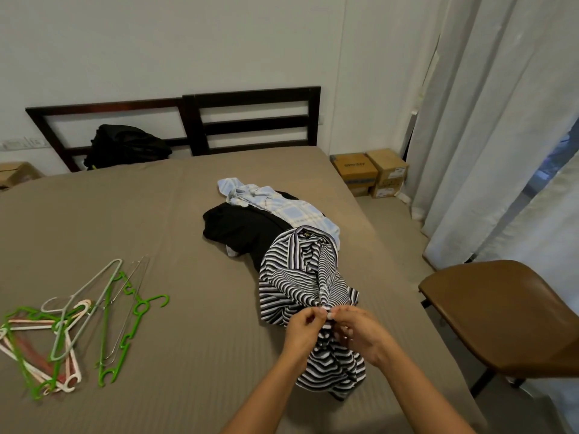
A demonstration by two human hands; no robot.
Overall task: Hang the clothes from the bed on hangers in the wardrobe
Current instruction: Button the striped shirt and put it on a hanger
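Note:
A black-and-white striped shirt (297,277) lies crumpled on the bed (175,227), near its right edge. My left hand (302,332) and my right hand (360,335) meet at its front placket, each pinching the fabric at about the same spot. Behind the shirt lie a black garment (241,228) and a light-blue checked shirt (275,203), partly overlapping. Several hangers (72,324), green, white, pink and wire, lie in a loose heap on the bed's left side. The wardrobe is out of view.
A brown chair (501,311) stands close to the bed's right edge. Cardboard boxes (369,172) sit on the floor by the curtains (488,120). A black bag (125,145) rests against the dark headboard (250,120).

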